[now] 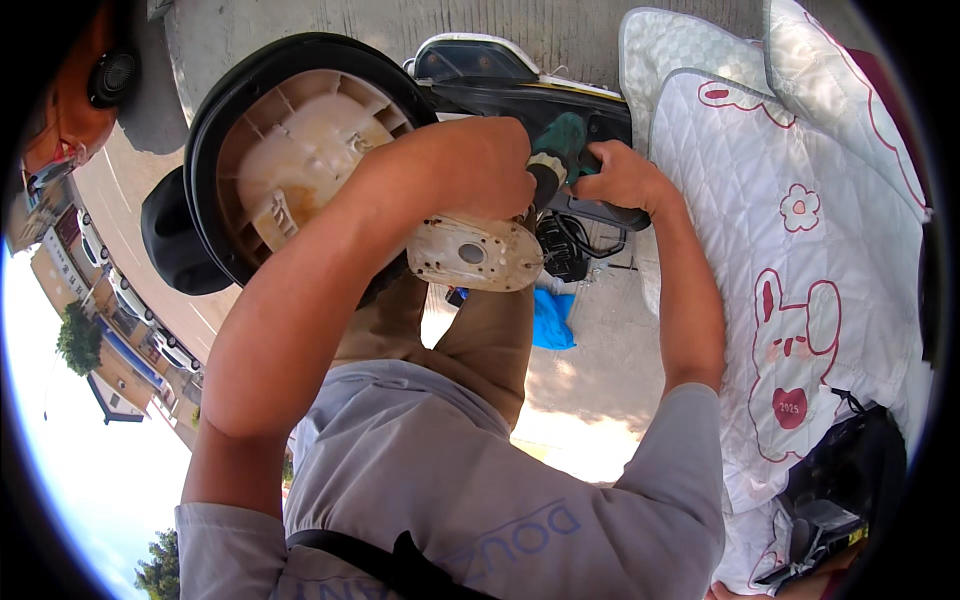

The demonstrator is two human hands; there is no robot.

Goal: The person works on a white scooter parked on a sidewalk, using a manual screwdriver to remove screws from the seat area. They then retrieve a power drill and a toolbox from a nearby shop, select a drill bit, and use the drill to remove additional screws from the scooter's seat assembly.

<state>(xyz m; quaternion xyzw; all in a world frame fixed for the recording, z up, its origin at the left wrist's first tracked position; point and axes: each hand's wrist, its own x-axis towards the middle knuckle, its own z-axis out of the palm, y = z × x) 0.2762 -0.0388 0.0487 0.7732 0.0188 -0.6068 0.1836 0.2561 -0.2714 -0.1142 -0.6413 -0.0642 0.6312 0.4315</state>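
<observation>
My right hand [628, 182] is closed round the handle of a dark green cordless drill [566, 138], right of centre. Close against the drill's black-and-grey front end is my left hand [485, 165], its fingers curled in; what they grip is hidden. A scooter seat [310, 150] stands tipped up to the left, showing its ribbed, stained beige underside inside a black rim. My left forearm crosses in front of it. Just below my left hand juts a dirty cream plate [440, 262] with a round hole. Where the drill's tip meets anything cannot be seen.
A white quilted cover [800, 230] with red drawings hangs along the right. Black cables [567, 245] and a blue bag [553, 318] are below the drill. Dark scooter bodywork [475, 62] lies beyond my hands. An orange vehicle [65, 105] stands at upper left.
</observation>
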